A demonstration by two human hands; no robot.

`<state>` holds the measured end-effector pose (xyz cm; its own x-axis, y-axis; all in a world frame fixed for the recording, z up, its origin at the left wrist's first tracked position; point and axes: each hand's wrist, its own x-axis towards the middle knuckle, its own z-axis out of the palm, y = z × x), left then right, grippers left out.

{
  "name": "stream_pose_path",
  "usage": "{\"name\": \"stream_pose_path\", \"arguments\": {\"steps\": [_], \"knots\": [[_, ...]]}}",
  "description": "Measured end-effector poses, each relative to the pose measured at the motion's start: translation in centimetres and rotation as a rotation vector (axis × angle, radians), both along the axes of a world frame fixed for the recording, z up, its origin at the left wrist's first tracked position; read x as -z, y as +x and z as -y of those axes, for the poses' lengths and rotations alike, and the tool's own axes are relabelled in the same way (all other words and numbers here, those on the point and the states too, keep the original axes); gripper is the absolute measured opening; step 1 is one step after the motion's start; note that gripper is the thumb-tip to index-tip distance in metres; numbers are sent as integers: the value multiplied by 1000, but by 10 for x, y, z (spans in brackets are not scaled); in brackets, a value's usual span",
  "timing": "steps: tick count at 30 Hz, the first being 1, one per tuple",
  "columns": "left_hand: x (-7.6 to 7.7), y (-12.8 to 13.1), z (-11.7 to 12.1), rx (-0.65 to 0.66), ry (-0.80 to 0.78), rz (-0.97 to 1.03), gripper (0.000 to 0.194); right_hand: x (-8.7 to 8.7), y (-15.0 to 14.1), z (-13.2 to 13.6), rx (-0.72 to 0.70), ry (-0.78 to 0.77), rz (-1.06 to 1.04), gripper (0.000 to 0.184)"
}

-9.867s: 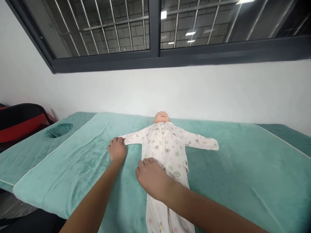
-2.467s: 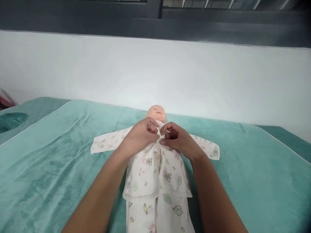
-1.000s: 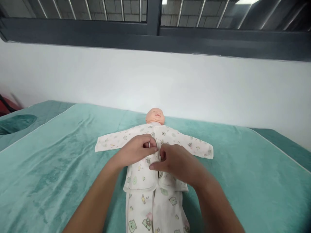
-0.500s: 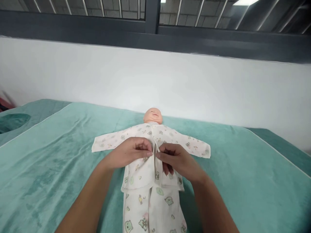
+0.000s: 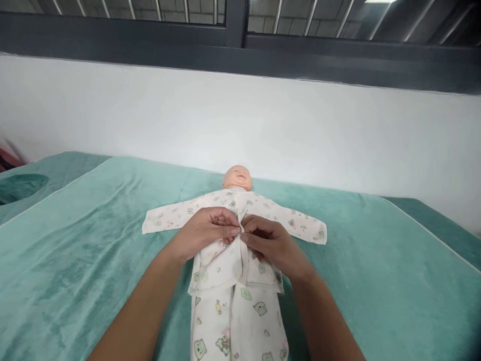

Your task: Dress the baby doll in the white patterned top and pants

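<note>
A baby doll (image 5: 237, 178) lies on its back, head toward the wall. It wears a white printed baby shirt (image 5: 216, 273), sleeves spread to both sides, and matching printed trousers (image 5: 257, 326). My left hand (image 5: 210, 228) pinches one front edge of the shirt at mid-chest. Opposite it, my right hand (image 5: 272, 243) pinches the other front edge, thumb and fingers pressed together. The fingertips of both hands nearly meet over the front opening. Whatever fastener lies between them is hidden by the fingers.
A green plush cover (image 5: 93, 271) spreads under the doll and out to both sides. Behind it rises a white wall (image 5: 150, 115) below a dark window frame (image 5: 150, 42) with metal bars. A reddish object (image 5: 9, 158) shows at the far left edge.
My hands have come closer together, bringing the two front edges of the shirt against each other. The gap below them has narrowed. The view has tilted slightly.
</note>
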<state>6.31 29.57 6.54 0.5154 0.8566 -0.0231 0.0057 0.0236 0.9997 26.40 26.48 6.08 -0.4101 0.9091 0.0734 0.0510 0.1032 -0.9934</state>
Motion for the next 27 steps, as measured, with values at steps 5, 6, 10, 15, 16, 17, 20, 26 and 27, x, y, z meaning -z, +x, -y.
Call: {"name": "stream_pose_path", "arguments": {"steps": [5,6,10,15,16,17,20,26,27], "knots": [[1,0,-2,6,-17,3,17,0,-1,0,10,-20,-10,29],[1,0,-2,6,-17,0,18,0,-1,0,10,-30,-19,29],[-1,-1,0,3,-1,-12,17,1,1,-1,3,-63,-33,23],[-1,-1,0,15,17,-45,17,3,-2,1,106,29,79,13],[-1,-2,0,12,27,-56,16,4,-4,1,140,71,119,12],[-1,-3,0,8,36,-67,16,4,-6,2,169,110,154,12],[0,-5,-1,20,39,-89,17,7,-12,3,234,194,186,14],[1,-9,-2,72,36,-128,17,11,-16,2,253,385,219,12],[1,-9,-2,74,40,-130,15,11,-15,1,249,378,220,12]]}}
